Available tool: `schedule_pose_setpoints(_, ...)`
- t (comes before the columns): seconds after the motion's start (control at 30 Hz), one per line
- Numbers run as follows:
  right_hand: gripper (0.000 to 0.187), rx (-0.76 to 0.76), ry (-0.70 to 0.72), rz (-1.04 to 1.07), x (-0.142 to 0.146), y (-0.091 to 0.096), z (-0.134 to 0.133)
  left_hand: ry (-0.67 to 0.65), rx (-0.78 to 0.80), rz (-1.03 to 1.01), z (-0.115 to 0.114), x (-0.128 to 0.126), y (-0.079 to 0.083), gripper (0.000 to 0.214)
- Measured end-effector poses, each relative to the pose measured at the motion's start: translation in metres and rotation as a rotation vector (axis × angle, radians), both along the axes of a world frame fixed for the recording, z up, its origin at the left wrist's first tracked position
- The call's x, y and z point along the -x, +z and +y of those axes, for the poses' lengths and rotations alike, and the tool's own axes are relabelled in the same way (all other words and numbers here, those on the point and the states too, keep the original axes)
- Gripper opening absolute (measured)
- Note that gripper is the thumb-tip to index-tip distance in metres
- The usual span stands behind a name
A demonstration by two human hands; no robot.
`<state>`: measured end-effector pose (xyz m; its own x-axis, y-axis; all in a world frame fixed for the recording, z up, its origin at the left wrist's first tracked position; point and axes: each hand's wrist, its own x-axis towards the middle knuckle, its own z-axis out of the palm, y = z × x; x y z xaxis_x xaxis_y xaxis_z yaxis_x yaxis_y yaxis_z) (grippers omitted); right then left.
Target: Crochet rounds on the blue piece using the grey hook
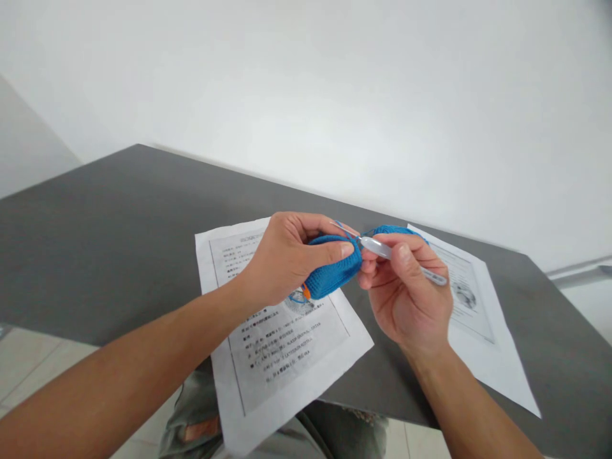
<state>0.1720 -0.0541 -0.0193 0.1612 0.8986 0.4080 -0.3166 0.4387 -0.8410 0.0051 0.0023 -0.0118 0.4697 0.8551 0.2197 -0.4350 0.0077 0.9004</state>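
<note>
The left hand pinches a blue knitted piece, its thumb pressed on the near face and its fingers behind, while the right hand grips the pale handle of a crochet hook, whose thin metal shaft runs along the piece's upper edge toward the left fingers. The knitted piece is held above a printed sheet that juts over the near edge of the dark table, with a small orange bit at its lower left end. Blue yarn shows just behind the right hand, by a second sheet.
</note>
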Motion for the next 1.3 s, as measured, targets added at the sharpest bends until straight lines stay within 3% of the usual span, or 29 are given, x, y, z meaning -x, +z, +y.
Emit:
schedule_pose_setpoints(0.13, 0.014, -0.008, -0.002, 0.002, -0.004, -0.001, 0.001, -0.024, 0.093, 0.051, -0.004, -0.001, 0.002, 0.011)
schedule_pose_setpoints(0.43, 0.012, -0.077, -0.005, -0.044, -0.008, -0.003, 0.001, 0.067, 0.079, -0.016, -0.008, -0.001, 0.004, 0.014)
schedule_pose_setpoints(0.6, 0.014, -0.111, -0.034, -0.123, -0.013, 0.000, 0.000, 0.082, 0.105, 0.038, -0.010, 0.001, 0.008, 0.040)
schedule_pose_setpoints(0.8, 0.014, -0.129, -0.080, -0.205, -0.019, 0.001, -0.001, 0.106, 0.099, 0.097, -0.010, 0.002, 0.008, 0.046)
schedule_pose_setpoints(1.3, 0.013, -0.275, -0.148, -0.460, -0.043, 0.005, -0.007, 0.157, 0.021, 0.200, -0.009, 0.004, 0.012, 0.032)
